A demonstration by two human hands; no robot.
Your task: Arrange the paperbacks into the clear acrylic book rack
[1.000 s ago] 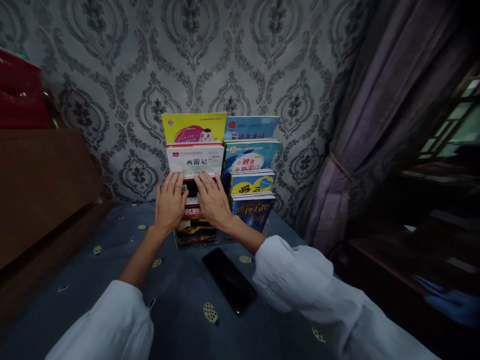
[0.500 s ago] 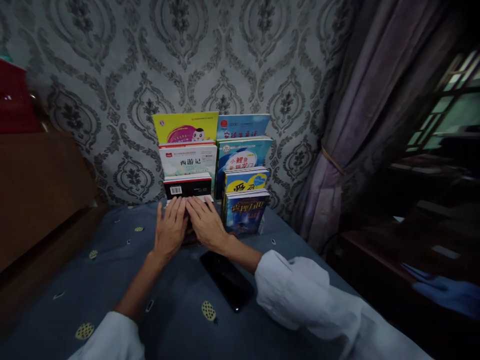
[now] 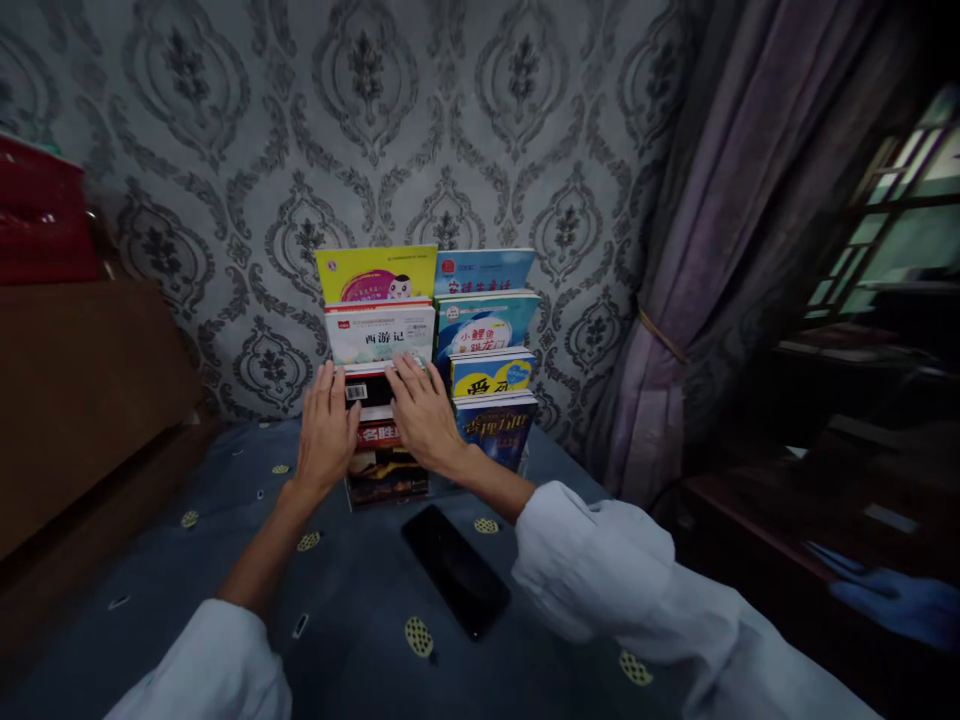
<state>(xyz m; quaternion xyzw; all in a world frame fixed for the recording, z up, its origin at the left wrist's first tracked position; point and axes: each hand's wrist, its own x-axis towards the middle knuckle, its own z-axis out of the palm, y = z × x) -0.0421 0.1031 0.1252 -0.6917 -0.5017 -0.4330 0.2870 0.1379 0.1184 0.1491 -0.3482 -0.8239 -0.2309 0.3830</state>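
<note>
Books stand upright in two tiered columns against the wall. My left hand (image 3: 326,430) is open, its fingers stretched up along the left edge of a black book (image 3: 382,388) with a barcode. Across from it, my right hand (image 3: 426,418), open too, lays its fingers over that book's upper right side. Below, a dark book with a red title band (image 3: 386,475) shows between my wrists. A white picture book (image 3: 364,335) rises behind the black one. To the right stands a dark blue book (image 3: 499,425), with a blue and yellow book (image 3: 480,375) behind it.
A black phone (image 3: 455,570) lies on the dark blue patterned cloth (image 3: 360,640) in front of the books. On the left is a brown box (image 3: 90,400) with a red object (image 3: 45,215) on top. A purple curtain (image 3: 652,380) hangs at the right.
My hands have moved apart, from side by side over the front book to either side of the black book. The red-banded front book has come into view. The view has shifted slightly.
</note>
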